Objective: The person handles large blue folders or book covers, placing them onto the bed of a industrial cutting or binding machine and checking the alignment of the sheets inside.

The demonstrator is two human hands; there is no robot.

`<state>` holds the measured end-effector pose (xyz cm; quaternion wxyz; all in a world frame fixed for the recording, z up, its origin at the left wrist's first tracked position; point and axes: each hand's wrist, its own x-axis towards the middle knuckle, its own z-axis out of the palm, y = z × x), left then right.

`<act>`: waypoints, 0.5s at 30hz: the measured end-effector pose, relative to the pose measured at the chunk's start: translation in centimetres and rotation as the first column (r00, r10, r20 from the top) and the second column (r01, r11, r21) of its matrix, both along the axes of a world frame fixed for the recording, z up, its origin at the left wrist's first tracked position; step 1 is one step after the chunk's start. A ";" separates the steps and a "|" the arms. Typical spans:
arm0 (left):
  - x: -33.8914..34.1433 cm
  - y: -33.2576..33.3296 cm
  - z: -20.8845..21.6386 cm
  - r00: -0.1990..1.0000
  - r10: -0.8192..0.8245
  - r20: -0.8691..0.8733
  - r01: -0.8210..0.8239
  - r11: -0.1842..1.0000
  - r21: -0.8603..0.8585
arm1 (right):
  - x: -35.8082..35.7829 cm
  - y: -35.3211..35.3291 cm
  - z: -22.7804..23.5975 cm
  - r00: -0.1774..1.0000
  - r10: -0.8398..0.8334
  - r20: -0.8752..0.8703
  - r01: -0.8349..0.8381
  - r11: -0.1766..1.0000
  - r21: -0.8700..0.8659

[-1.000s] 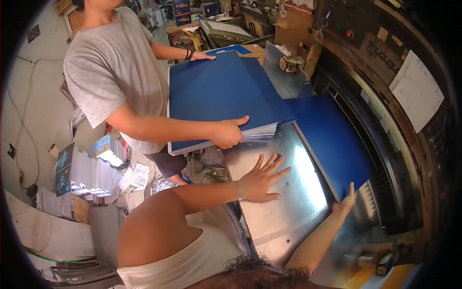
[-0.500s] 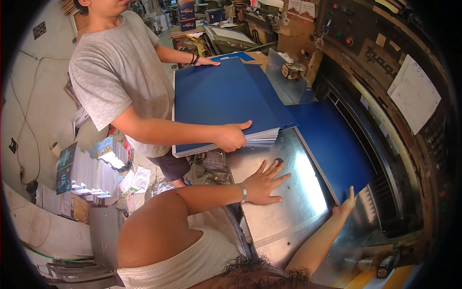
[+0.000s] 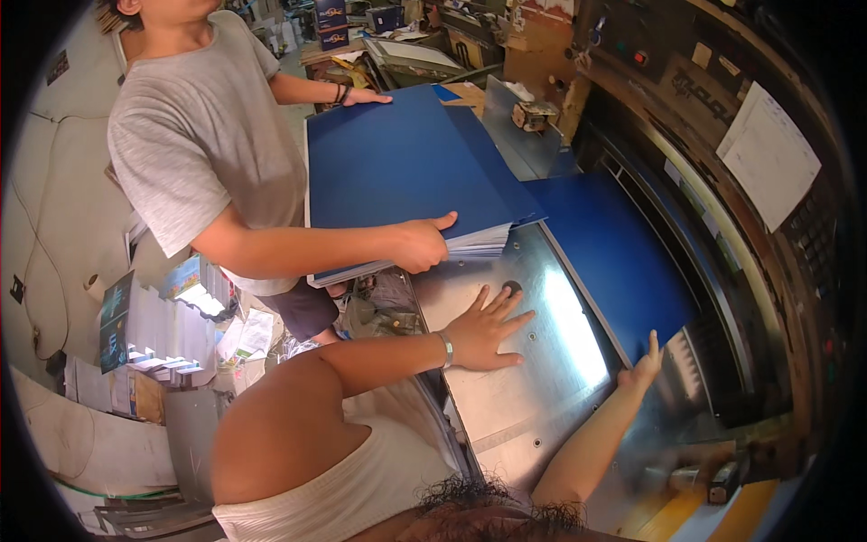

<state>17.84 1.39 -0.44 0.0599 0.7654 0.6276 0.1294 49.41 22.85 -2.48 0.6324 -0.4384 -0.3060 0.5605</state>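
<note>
My left hand (image 3: 490, 332) lies flat on the bare metal table (image 3: 515, 406), fingers spread, with nothing in it. At the near corner of a stack of large blue sheets (image 3: 614, 262), my right hand (image 3: 641, 369) presses against its edges with thumb and finger stretched apart. That stack lies along the dark opening of a big machine (image 3: 722, 298). Facing me from the left, a person in a grey T-shirt (image 3: 199, 117) grips a second thick blue-topped stack (image 3: 397, 167) with both hands. Its white paper edges fan out at the near right corner, which reaches over the table.
A metal plate (image 3: 519, 126) stands upright beyond the second stack. Written paper (image 3: 772, 158) hangs on the machine's front. Piles of printed books (image 3: 167, 330) and loose papers (image 3: 248, 334) lie at the left. Dark boxes (image 3: 331, 20) stand at the back.
The whole view has shifted a little, so everything appears farther left and slightly higher. Both my hands keep their places on the table and the stack; the person still holds the second stack.
</note>
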 end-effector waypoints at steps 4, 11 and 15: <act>0.4 0.1 0.1 0.999 -0.028 0.026 0.029 0.999 -0.020 | 1.2 -0.7 0.4 0.993 -0.081 0.083 0.083 0.996 -0.029; 0.0 0.6 0.4 0.987 -0.079 0.140 0.072 0.996 0.056 | 0.9 -0.4 1.2 0.941 -0.039 -0.337 0.067 0.995 0.071; -1.5 -1.4 -0.1 0.903 -0.148 0.404 0.057 0.972 0.228 | -0.1 0.0 0.1 0.949 0.038 -0.313 0.000 0.993 0.121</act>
